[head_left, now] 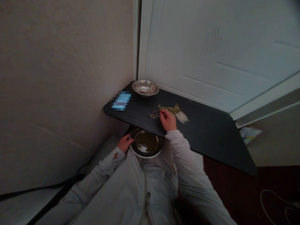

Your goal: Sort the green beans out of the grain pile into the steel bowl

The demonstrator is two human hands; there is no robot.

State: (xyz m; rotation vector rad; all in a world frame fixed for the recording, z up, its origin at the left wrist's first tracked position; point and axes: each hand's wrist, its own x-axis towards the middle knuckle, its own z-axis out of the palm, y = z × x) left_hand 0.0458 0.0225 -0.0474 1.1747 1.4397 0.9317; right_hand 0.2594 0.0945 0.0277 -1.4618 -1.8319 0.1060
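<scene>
My left hand (125, 143) grips the left rim of a metal bowl (138, 154) at my lap, just below the table's front edge. Small green grains, which look like mung beans (150, 142), lie in this bowl, with part of its shiny bottom bare. Over the dark tabletop my right hand (168, 120) is closed, thumb and fingers together. Whatever is between its fingertips is too small to make out. Beside it lies a loose pile of green beans (172, 109) and white rice-like grains (182, 117). A few scattered grains (153, 116) are left of the fingertips.
A second metal bowl (145, 89) stands at the back left of the black table (211, 131), with a blurred-out phone-like screen (121, 101) near it. A wall is on the left and a white door (187, 47) behind. A cable (269, 191) lies on the floor at right.
</scene>
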